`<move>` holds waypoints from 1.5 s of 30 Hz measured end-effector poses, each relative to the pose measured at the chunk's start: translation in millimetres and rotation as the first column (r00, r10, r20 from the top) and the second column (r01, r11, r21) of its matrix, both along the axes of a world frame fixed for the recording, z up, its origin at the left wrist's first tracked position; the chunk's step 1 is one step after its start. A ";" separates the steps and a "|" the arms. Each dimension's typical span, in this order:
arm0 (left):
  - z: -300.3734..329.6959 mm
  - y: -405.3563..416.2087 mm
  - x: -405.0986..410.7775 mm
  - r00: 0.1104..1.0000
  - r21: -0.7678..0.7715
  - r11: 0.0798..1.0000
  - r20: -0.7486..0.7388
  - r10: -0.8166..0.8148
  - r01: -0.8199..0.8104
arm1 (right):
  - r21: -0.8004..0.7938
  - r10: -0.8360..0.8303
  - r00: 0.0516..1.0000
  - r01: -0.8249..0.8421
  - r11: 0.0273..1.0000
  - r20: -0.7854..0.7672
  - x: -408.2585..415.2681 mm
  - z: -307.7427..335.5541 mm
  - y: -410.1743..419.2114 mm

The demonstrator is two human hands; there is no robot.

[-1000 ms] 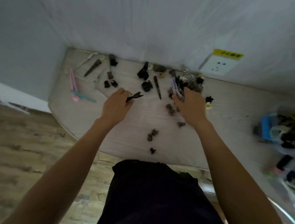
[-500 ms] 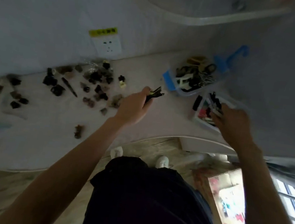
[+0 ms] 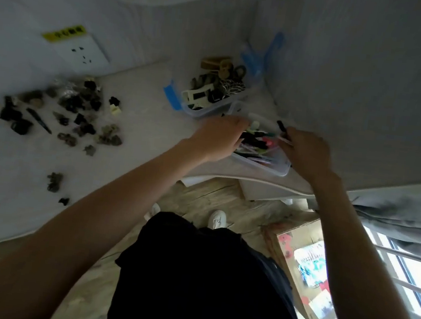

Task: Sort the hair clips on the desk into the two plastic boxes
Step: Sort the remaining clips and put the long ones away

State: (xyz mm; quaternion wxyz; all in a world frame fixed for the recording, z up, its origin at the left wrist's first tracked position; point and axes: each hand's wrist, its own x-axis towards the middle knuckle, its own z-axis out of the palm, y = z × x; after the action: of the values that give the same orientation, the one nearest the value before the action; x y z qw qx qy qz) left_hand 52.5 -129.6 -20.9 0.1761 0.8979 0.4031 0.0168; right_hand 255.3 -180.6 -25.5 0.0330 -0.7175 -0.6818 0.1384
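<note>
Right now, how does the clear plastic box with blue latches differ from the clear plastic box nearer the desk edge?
The clear plastic box with blue latches stands farther back by the wall; the clear plastic box nearer the desk edge sits in front of it. The far box holds mostly black, white and tan clips; the near box holds slim pink and black ones. Both the left hand and the right hand are at the near box, none at the far. Both are open.

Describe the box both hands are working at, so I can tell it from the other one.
Start at the desk's far right corner, where two clear plastic boxes sit. Yours is the nearer box, at the desk's front edge, between the left hand and right hand. It holds slim, colourful clips; the farther box has blue latches.
</note>
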 end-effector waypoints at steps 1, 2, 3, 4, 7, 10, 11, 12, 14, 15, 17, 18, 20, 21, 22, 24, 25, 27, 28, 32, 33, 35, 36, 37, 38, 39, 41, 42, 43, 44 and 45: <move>-4.3 2.4 11.0 0.999 0.001 0.999 -0.032 -0.044 0.044 | 0.031 -0.029 0.999 0.030 0.999 -0.021 3.9 4.6 0.0; -8.4 3.8 22.7 0.993 -0.002 0.995 -0.065 -0.096 0.096 | 0.047 -0.045 0.998 0.047 0.998 -0.035 7.1 8.5 0.7; -15.7 5.3 31.4 0.985 -0.013 0.989 -0.089 -0.148 0.147 | 0.045 -0.047 0.998 0.048 0.998 -0.032 7.0 11.4 2.5; -21.0 5.8 38.0 0.976 -0.034 0.982 -0.106 -0.190 0.187 | 0.030 -0.042 0.999 0.042 0.999 -0.018 5.8 11.7 4.7; -32.0 9.1 41.6 0.980 -0.139 0.976 -0.087 -0.181 0.168 | -0.013 -0.027 0.999 0.027 1.000 -0.036 -7.0 6.5 14.5; -30.8 12.6 24.9 0.996 -0.181 0.980 -0.028 -0.084 0.077 | -0.056 0.001 0.991 -0.008 0.998 -0.132 -21.9 -9.1 25.0; -30.6 12.9 18.1 0.997 -0.143 0.987 -0.024 -0.072 0.068 | -0.084 0.006 0.987 -0.020 0.996 -0.161 -25.4 -15.2 27.5; -30.6 12.4 11.2 0.998 -0.090 0.994 -0.013 -0.062 0.061 | -0.109 0.010 0.983 -0.030 0.994 -0.181 -28.5 -20.6 29.1; -33.2 11.1 0.1 0.999 0.026 0.999 0.033 -0.041 0.040 | -0.132 0.030 0.977 -0.059 0.990 -0.209 -31.2 -27.9 30.0; -35.3 10.9 -3.5 0.998 0.076 0.997 0.057 -0.031 0.026 | -0.140 0.047 0.975 -0.078 0.987 -0.218 -31.2 -29.7 29.1; -38.6 11.3 -7.0 0.996 0.131 0.991 0.092 -0.004 -0.009 | -0.136 0.088 0.975 -0.117 0.984 -0.204 -28.8 -30.2 24.9; -39.3 11.4 -6.6 0.995 0.139 0.990 0.104 0.007 -0.021 | -0.113 0.098 0.976 -0.121 0.986 -0.193 -26.8 -30.1 21.4; -39.0 11.4 -0.8 0.993 0.138 0.990 0.117 -0.009 -0.007 | -0.060 0.068 0.982 -0.080 0.995 -0.179 -23.4 -30.0 11.6; -39.0 11.9 3.6 0.994 0.116 0.993 0.105 -0.035 0.023 | -0.045 0.040 0.986 -0.048 0.998 -0.165 -22.9 -30.4 6.7; -39.5 12.8 8.6 0.995 0.079 0.995 0.077 -0.065 0.059 | -0.051 0.018 0.989 -0.026 0.998 -0.144 -22.5 -31.4 2.9; -38.5 15.9 18.5 0.992 0.003 0.992 -0.039 -0.123 0.123 | -0.097 0.002 0.989 -0.017 0.995 -0.150 -24.7 -33.2 -1.2; -36.2 17.7 22.8 0.982 -0.010 0.989 -0.119 -0.149 0.149 | -0.106 0.013 0.981 -0.034 0.994 -0.194 -27.0 -33.3 -1.0; -30.7 21.6 29.3 0.950 0.063 0.977 -0.253 -0.181 0.203 | -0.083 0.032 0.973 -0.052 0.995 -0.230 -28.2 -34.4 2.0; -28.0 23.2 30.9 0.941 0.124 0.967 -0.288 -0.179 0.222 | -0.079 0.036 0.986 -0.050 0.996 -0.164 -26.9 -34.0 4.2; -24.7 27.6 23.3 0.957 0.190 0.960 -0.245 -0.154 0.203 | -0.119 0.033 0.997 -0.024 0.993 0.071 -13.3 -30.8 7.6; -26.0 27.9 19.4 0.967 0.171 0.969 -0.212 -0.142 0.180 | -0.108 0.019 0.999 -0.013 0.994 0.050 -11.4 -28.9 5.6; -26.9 25.3 9.8 0.990 0.146 0.983 -0.106 -0.097 0.112 | -0.066 0.011 1.000 -0.013 0.998 -0.020 -11.5 -26.1 2.2; -27.2 22.2 5.1 0.995 0.149 0.985 -0.051 -0.085 0.092 | -0.050 0.038 0.998 -0.041 0.998 -0.056 -13.5 -25.4 1.4; -27.4 18.5 1.0 0.996 0.155 0.984 -0.013 -0.087 0.088 | -0.030 0.106 0.990 -0.109 0.994 -0.092 -16.8 -26.3 1.1; -28.1 14.4 -2.1 0.995 0.157 0.983 0.002 -0.100 0.098 | -0.018 0.201 0.973 -0.204 0.979 -0.116 -21.0 -27.9 1.0; -28.9 10.1 -4.4 0.994 0.153 0.982 -0.007 -0.114 0.113 | -0.016 0.297 0.948 -0.300 0.954 -0.115 -24.4 -31.4 1.4; -31.5 2.5 -9.0 0.991 0.132 0.984 -0.069 -0.114 0.122 | -0.023 0.398 0.915 -0.400 0.916 -0.058 -29.6 -38.1 3.1; -32.5 0.8 -10.2 0.988 0.116 0.986 -0.107 -0.110 0.122 | -0.034 0.389 0.920 -0.390 0.920 -0.041 -31.4 -37.4 3.1; -33.0 -0.6 -11.2 0.984 0.100 0.987 -0.140 -0.110 0.125 | -0.036 0.361 0.932 -0.362 0.931 -0.034 -32.7 -36.1 3.4; -33.7 -1.7 -11.9 0.980 0.082 0.988 -0.163 -0.115 0.129 | -0.039 0.330 0.943 -0.331 0.943 -0.033 -32.8 -35.3 3.6; -33.9 -2.9 -11.8 0.977 0.067 0.989 -0.173 -0.121 0.134 | -0.044 0.303 0.953 -0.304 0.952 -0.031 -32.5 -34.6 3.8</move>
State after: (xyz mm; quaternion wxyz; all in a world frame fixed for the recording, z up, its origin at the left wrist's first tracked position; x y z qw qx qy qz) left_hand 40.7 -132.5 -54.8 0.1066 0.9263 0.3573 -0.0548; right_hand 222.9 -176.9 -60.1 0.0021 -0.6031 -0.7800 0.1667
